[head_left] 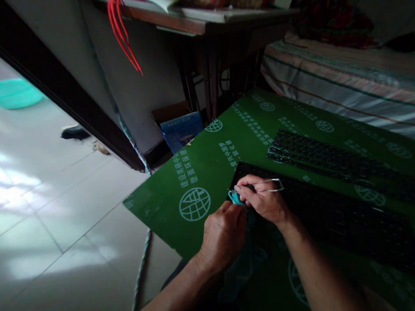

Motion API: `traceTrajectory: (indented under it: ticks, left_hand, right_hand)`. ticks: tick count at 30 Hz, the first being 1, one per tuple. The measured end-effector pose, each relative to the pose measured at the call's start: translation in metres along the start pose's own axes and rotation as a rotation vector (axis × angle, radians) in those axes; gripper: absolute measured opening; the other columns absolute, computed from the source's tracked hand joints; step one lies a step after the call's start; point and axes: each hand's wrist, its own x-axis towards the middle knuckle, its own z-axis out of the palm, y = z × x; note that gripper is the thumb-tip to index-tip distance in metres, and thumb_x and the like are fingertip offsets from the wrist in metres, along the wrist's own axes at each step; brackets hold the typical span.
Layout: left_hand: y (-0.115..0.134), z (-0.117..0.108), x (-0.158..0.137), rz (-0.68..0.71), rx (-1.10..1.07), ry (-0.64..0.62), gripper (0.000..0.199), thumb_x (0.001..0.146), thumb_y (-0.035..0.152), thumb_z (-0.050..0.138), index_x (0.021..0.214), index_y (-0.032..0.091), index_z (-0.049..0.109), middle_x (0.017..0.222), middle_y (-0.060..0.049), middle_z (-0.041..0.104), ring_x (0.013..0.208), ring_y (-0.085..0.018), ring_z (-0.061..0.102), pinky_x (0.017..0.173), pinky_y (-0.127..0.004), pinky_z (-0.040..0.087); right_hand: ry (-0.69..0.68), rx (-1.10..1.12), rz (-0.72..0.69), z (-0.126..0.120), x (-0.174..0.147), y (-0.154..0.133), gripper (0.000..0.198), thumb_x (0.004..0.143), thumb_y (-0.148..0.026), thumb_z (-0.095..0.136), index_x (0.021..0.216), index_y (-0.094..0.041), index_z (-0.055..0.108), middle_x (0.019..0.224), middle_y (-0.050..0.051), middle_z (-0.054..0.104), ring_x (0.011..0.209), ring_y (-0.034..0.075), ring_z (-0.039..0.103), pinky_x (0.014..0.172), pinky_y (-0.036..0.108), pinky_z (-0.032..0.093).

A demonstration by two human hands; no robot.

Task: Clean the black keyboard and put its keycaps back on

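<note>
My left hand is closed on a teal cloth, a fold of which sticks up above the fist. More of the thin cloth seems to hang below, dim in the shadow. Close beside it, my right hand grips a wire keycap puller with a dark handle. Its squared wire end points right, and its other end reaches the cloth. Both hands are over the left end of a black keyboard base. Beyond that base, loose black keycaps lie in rows.
A green printed board carries the keyboard parts. Behind it stands a wooden table with red cords hanging down. A blue box sits beneath. To the right is a bed; a turquoise basin rests on the tiled floor.
</note>
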Motion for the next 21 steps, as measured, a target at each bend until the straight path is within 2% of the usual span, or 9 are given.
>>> traceTrajectory:
  ticks: [8,14,21]
  left_hand:
    - [0.0042,-0.0020,0.0047,0.018,0.008,0.025,0.022,0.086,0.013,0.045,0.071,0.016,0.060,0.069,-0.001,0.055,0.059,-0.010,0.053,0.055,-0.019,0.037]
    - [0.0019,-0.0014,0.0014,0.019,-0.006,0.010,0.020,0.086,0.013,0.045,0.073,0.015,0.060,0.071,-0.001,0.056,0.060,-0.010,0.054,0.056,-0.020,0.039]
    - [0.0044,-0.0042,-0.0016,0.026,0.010,0.025,0.022,0.086,0.014,0.044,0.071,0.016,0.059,0.069,-0.001,0.055,0.058,-0.009,0.052,0.055,-0.019,0.038]
  right_hand:
    - [0.045,0.015,0.004,-0.0001,0.0005,0.0026,0.022,0.084,-0.037,0.054,0.077,-0.018,0.063,0.065,0.001,0.064,0.053,0.011,0.058,0.052,0.019,0.047]
    - [-0.003,0.003,-0.001,0.0000,0.0000,0.0000,0.021,0.085,-0.035,0.054,0.077,-0.018,0.063,0.061,-0.001,0.063,0.049,0.009,0.056,0.049,0.018,0.045]
    - [0.016,0.021,0.004,-0.0011,-0.0001,0.0011,0.022,0.085,-0.037,0.054,0.077,-0.018,0.063,0.063,0.000,0.064,0.050,0.009,0.057,0.048,0.018,0.045]
